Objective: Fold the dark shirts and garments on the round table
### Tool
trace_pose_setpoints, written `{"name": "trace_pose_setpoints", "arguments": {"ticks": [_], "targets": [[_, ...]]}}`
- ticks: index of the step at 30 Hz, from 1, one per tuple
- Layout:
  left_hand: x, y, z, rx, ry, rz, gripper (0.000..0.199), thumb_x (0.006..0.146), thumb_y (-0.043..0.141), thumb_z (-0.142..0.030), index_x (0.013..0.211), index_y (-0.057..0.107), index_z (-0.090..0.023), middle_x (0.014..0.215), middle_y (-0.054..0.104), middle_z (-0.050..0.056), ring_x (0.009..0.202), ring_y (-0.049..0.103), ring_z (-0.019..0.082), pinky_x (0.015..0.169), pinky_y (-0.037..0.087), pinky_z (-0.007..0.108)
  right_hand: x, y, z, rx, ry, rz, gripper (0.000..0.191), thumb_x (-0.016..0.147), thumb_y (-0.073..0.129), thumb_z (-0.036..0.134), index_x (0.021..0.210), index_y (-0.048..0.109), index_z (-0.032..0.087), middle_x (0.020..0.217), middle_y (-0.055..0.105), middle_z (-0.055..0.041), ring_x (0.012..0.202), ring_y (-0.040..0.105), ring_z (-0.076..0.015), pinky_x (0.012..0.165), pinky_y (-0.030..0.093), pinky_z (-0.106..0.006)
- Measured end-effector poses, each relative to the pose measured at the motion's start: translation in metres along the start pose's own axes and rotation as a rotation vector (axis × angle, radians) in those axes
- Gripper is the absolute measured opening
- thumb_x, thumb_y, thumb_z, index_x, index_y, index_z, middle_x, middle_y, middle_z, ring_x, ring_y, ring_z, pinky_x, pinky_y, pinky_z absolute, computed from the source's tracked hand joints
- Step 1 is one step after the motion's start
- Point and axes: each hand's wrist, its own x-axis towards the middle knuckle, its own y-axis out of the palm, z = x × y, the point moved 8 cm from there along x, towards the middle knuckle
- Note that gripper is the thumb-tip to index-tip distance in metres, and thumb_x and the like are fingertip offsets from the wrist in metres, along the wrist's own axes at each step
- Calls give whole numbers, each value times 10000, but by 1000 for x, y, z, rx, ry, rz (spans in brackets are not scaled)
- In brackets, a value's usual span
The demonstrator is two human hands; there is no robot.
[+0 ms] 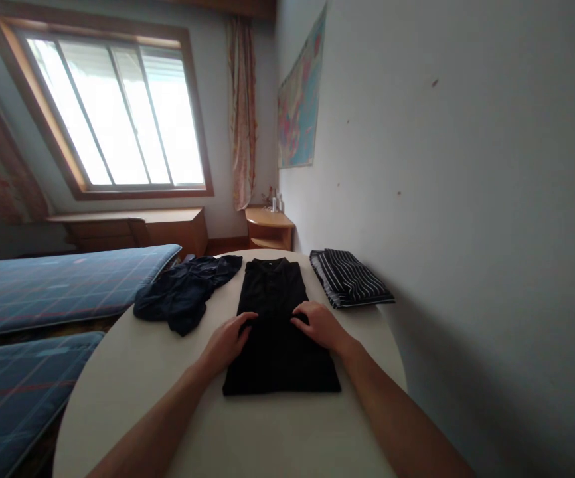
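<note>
Forearms (pixel 153 418) cross the table (pixel 267 441); left hand (pixel 226 342) and right hand (pixel 321 325) rest, fingers curved, on the shirt (pixel 281 362), mid-table. Pinching cannot be determined. Keep side edges parallel, pressure light.

Two bare arms reach forward, the left forearm (pixel 163 408) and right forearm (pixel 384 392) spreading outward behind each grip. The person's left grip (pixel 228 337) and right grip (pixel 321 324) face one another, well apart, backs upward, fingers (pixel 248 316) bent inward, each thumb (pixel 244 338) parted from the forefinger.
</note>
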Motion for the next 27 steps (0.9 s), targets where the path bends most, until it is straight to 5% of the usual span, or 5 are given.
{"name": "trace_pose_setpoints", "arguments": {"ticks": [6, 12, 19, 22, 27], "targets": [[-5, 5, -5, 41, 11, 79, 570, 863, 535, -231, 1425, 447, -198, 1286, 632, 108, 1182, 591, 248, 1027, 448, 387, -3, 15, -8, 85, 3, 74, 209, 871, 647, 271, 1050, 677, 169, 1098, 660, -88, 1047, 580, -207, 967, 422, -340], [-14, -11, -22, 143, -16, 180, 411, 854, 579, -348, 1252, 611, -251, 1079, 727, 63, 1001, 670, 255, 874, 488, 345, -9, 8, 10, 125, -23, 167, 195, 824, 673, 296, 978, 704, 180, 957, 691, -54, 902, 615, -189, 848, 448, -297], [-23, -4, -17, 186, 6, 291, 354, 789, 649, -378, 1125, 675, -271, 1026, 737, 42, 946, 679, 264, 821, 485, 337, -19, 11, 31, 208, -88, 311, 180, 806, 664, 313, 923, 713, 186, 823, 697, -9, 726, 608, -142, 669, 424, -231], [-22, -8, -18, 129, 37, 227, 238, 832, 593, -319, 1041, 678, -242, 1011, 731, 42, 944, 673, 240, 847, 480, 328, -16, 8, 32, 159, -81, 250, 169, 831, 633, 293, 948, 701, 193, 824, 704, -10, 714, 617, -147, 672, 427, -243], [-12, -26, -8, 42, 53, -68, 208, 929, 493, -332, 1055, 633, -243, 1043, 699, 40, 965, 654, 211, 875, 480, 323, -6, -12, 28, 93, -63, -86, 179, 911, 588, 293, 1042, 676, 210, 1018, 719, -51, 951, 641, -199, 889, 437, -327]]}}
